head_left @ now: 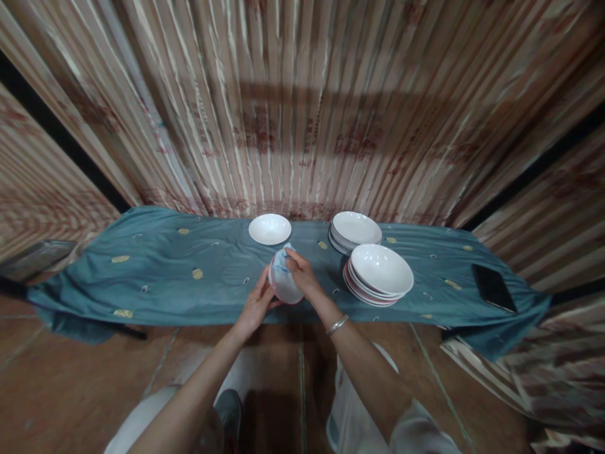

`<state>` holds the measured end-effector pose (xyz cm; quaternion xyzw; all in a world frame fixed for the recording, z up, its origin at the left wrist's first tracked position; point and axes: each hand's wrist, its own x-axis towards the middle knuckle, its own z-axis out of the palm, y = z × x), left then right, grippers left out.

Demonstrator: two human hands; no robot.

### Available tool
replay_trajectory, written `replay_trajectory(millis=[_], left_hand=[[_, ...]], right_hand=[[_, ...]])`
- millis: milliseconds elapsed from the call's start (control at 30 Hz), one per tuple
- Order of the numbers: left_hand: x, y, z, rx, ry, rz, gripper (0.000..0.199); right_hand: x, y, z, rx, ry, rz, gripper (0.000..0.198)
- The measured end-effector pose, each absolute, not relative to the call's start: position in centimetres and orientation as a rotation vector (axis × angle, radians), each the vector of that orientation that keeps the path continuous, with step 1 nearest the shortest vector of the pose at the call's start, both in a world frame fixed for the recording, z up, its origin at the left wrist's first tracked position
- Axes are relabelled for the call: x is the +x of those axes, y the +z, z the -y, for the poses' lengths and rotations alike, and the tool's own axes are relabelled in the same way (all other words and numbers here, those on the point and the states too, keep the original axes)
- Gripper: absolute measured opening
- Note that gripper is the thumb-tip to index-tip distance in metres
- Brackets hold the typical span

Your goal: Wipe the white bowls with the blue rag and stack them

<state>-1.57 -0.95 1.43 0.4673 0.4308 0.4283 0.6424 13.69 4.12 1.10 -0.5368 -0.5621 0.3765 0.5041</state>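
My left hand (259, 299) grips a white bowl (289, 289) with a reddish rim by its left side, tilted over the front of the table. In my right hand (302, 272) is a light blue cloth (282, 260), pressed against the inside of that bowl near its upper edge. Just behind them a single white bowl (270, 229) sits on the tablecloth. To the right stands a stack of white bowls (382, 271), some with red rims. Behind that stack is another pile of white dishes (357, 228).
A green-blue patterned tablecloth (217, 252) covers the long, narrow table. A dark phone or tablet (493, 287) lies near its right end. Striped curtains (293, 126) hang close behind, with dark poles (61, 132) at both sides. My legs and shoes are under the front edge.
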Motion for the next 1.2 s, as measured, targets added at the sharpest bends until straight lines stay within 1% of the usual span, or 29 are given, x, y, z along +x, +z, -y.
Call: replay_trajectory(millis=[133,433,867,1000,1200], left_hand=[[-1.5,1.3,0.8,1.031,0.979,-1.009,0.075],[-1.6,1.0,0.7,0.951,1.022,-0.971,0.072],[-1.8,1.1,0.6,0.965,1.014,-0.967,0.066],[-1.7,1.4,0.7,0.976,1.019,-1.015,0.066],[-1.7,1.3,0.5,0.951,1.02,-1.073,0.069]], right_hand=[[13.2,1.6,-3.2,-1.15,0.981,1.383,0.036],[13.1,2.4,-1.6,-0.983,1.221,1.318,0.038],[14.6,2.3,-0.4,-0.956,1.476,1.416,0.031],[15.4,2.2,-0.4,-0.973,1.483,1.567,0.03],[16.4,1.8,-0.7,-1.039,1.441,1.809,0.017]])
